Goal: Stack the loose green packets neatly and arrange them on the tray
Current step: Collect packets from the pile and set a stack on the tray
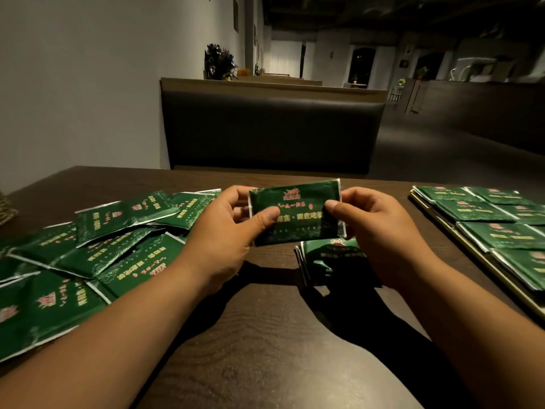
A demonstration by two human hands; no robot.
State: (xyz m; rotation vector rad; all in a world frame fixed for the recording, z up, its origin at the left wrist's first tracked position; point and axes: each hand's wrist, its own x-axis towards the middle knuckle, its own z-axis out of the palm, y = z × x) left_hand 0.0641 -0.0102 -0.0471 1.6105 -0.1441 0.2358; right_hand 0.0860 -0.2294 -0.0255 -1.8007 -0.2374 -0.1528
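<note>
A green packet (298, 212) with gold and pink print is held up over the table's middle, its printed face toward me. My left hand (227, 234) grips its left edge and my right hand (374, 231) grips its right edge. Below it, partly hidden by my right hand, a small stack of packets (321, 258) lies on the table. Several loose green packets (97, 246) lie scattered and overlapping on the left. At the right, a tray (483, 261) carries neat stacks of packets (501, 228) in rows.
The dark wooden table (265, 335) spans the foreground. A woven object (6, 208) sits at the far left edge. A dark padded bench (271, 134) stands behind the table, against a white wall on the left.
</note>
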